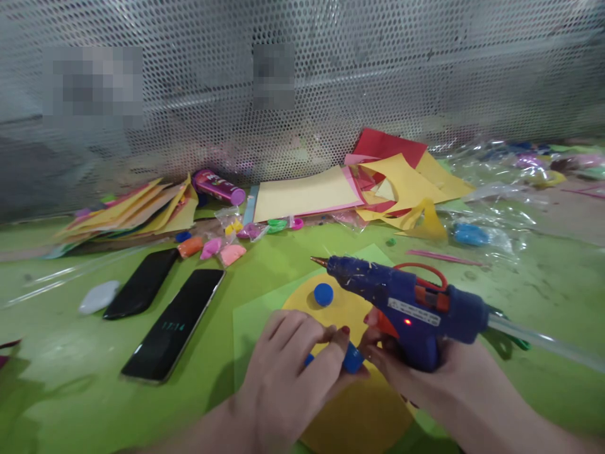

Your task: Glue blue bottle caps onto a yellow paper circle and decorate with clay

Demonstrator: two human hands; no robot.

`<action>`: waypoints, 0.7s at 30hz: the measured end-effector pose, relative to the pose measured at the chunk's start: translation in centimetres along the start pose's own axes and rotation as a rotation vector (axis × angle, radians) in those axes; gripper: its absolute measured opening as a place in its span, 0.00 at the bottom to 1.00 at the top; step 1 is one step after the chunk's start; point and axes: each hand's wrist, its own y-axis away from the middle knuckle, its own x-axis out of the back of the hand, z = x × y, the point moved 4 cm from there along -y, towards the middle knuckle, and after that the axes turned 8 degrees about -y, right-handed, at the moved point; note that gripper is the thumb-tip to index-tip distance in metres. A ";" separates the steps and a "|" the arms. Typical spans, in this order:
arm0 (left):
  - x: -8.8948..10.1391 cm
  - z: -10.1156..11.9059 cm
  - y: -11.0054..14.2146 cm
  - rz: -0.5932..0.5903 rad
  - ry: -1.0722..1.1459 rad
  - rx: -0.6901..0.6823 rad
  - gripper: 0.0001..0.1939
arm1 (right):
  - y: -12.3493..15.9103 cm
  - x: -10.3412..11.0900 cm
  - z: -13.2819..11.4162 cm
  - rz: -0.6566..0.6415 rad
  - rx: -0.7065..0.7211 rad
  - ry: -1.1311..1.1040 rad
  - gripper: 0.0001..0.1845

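My right hand (416, 369) is wrapped round the grip of a blue hot glue gun (406, 302) with an orange trigger and a lit red lamp. Its copper nozzle points left, above the table, and a clear glue stick pokes out the back. My left hand (288, 372) is closed, pinching a small blue cap (352, 359) between thumb and fingers, just left of the gun's grip. Both hands hover over a yellow paper circle (359, 416) lying on a light green sheet (246, 328). Another blue round cap (323, 294) rests on the yellow circle.
Two dark phones (174, 325) (142, 284) and a white clay lump (99, 296) lie at left. Coloured paper stacks (132, 211) (401, 180), a purple tube (217, 186), clay pieces in bags (231, 243) and clear plastic wrap (501, 221) line the perforated metal wall. Scissors with green handles (508, 340) lie behind the gun.
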 end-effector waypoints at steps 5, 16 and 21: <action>0.0 -0.1 0.0 0.000 0.015 0.026 0.10 | -0.3 -0.3 1.4 -0.020 -0.121 -0.080 0.09; 0.0 -0.7 0.0 -0.022 0.155 0.178 0.14 | -0.9 -0.3 1.1 -0.144 -0.089 -0.035 0.12; -0.1 -0.4 0.0 -0.037 0.094 0.167 0.14 | -0.8 -0.3 0.8 -0.079 0.066 -0.025 0.04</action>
